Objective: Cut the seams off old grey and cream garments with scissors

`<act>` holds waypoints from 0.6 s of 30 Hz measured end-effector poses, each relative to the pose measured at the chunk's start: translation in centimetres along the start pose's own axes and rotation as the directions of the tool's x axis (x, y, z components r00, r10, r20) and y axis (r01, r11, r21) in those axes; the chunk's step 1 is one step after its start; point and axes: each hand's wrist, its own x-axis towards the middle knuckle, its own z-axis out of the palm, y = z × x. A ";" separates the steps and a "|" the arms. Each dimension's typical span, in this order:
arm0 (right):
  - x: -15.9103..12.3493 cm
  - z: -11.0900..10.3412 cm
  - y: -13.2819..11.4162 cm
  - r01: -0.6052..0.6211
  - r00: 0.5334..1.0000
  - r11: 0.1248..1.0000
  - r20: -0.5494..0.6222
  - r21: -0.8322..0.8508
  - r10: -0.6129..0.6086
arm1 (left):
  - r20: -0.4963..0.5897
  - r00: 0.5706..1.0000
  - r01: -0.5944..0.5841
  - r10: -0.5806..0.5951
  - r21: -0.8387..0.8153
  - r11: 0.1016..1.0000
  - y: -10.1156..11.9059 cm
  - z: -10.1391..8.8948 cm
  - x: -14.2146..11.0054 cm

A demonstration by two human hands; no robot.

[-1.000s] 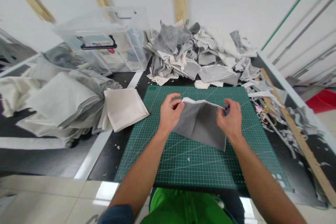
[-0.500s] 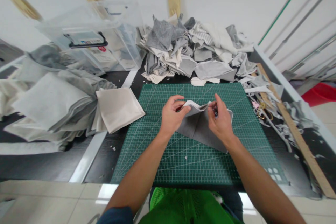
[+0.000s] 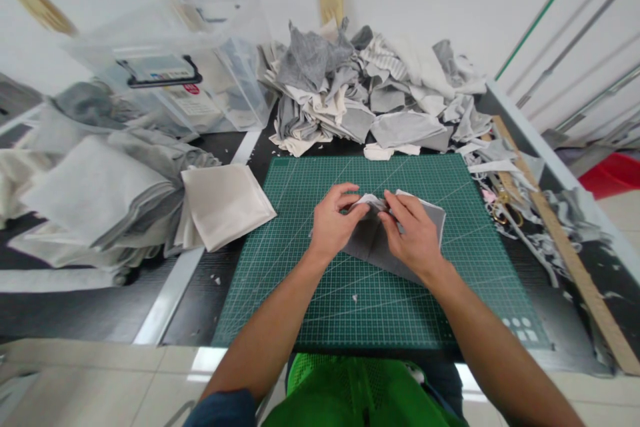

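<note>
A grey piece of fabric with pale edges lies on the green cutting mat, its far edge lifted. My left hand pinches that edge on the left between thumb and fingers. Close beside it, my right hand is closed on the same edge, thumb and fingertips together. Between the two hands the cloth bunches up, and its layers are partly hidden by my fingers. The right part of the fabric spreads flat past my right hand.
Left of the mat sit a folded cream cloth and stacked grey fabric. Behind stand a clear plastic box and a heap of scraps. To the right lie a wooden ruler, gold-handled scissors and thin strips.
My right hand has moved left along the fabric's far edge, nearer my left hand. The edge between them is now bunched, and more of the fabric's right side shows.
</note>
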 end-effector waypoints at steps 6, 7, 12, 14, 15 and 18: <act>-0.3 0.4 -0.1 -0.039 0.999 0.999 -0.026 -0.017 0.039 | 0.081 0.993 0.094 -0.083 -0.134 0.987 0.2 -0.2 0.2; -0.2 0.4 0.0 -0.016 0.999 1.000 -0.039 -0.023 0.015 | 0.103 0.990 0.112 -0.097 -0.157 0.981 0.3 -0.2 0.2; -0.2 0.5 0.1 -0.008 0.999 1.000 -0.045 -0.027 0.007 | 0.160 0.979 0.162 -0.128 -0.219 0.962 0.5 -0.3 0.1; -0.2 0.6 0.2 -0.020 0.999 1.000 -0.041 -0.021 0.019 | 0.161 0.979 0.161 -0.127 -0.219 0.962 0.6 -0.3 0.1; -0.3 0.6 0.2 -0.022 0.999 1.000 -0.041 -0.018 0.022 | 0.160 0.979 0.157 -0.124 -0.213 0.964 0.6 -0.2 0.0; -0.3 0.7 0.2 -0.013 0.999 1.000 -0.049 -0.008 0.013 | 0.154 0.982 0.137 -0.109 -0.181 0.974 0.7 -0.2 -0.1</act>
